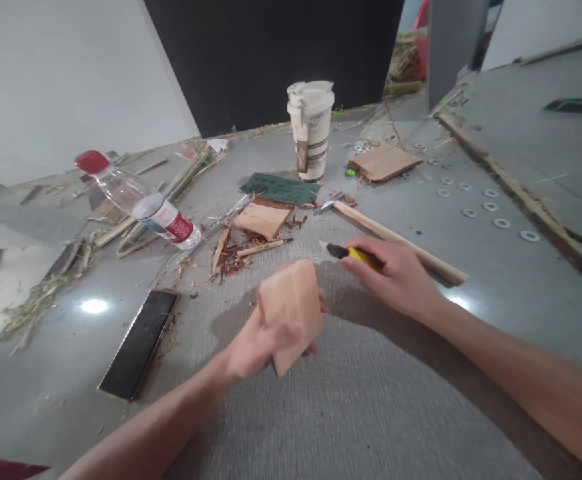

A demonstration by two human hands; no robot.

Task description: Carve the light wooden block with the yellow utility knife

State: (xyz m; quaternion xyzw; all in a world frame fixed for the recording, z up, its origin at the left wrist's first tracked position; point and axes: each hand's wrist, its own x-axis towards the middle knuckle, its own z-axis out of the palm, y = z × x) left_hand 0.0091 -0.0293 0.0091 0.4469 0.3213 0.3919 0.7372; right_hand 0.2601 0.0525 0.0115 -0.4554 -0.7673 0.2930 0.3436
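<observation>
My left hand (261, 343) grips a small flat wooden block (293, 303) with rounded corners, its thumb lying across the broad face. To the right, my right hand (395, 270) is closed around a yellow and black utility knife (363, 257). The knife points left, above and apart from the block. Beyond the hands, a second wooden block (263, 219) lies on dark sandpaper-like green sheet (281, 189) and brown shavings (231, 257). A thin wooden pencil-like stick (265, 248) rests beside the shavings. A hammer-like tool with a wooden handle (395, 237) lies behind my right hand.
A lidded white cup (311, 133) stands at the back, near another wooden board (385, 162). Several metal washers (491, 193) are scattered at right. On the left are a tilted plastic bottle (145, 203) with a red cap, a black phone (141, 343) and plant scraps (45, 300).
</observation>
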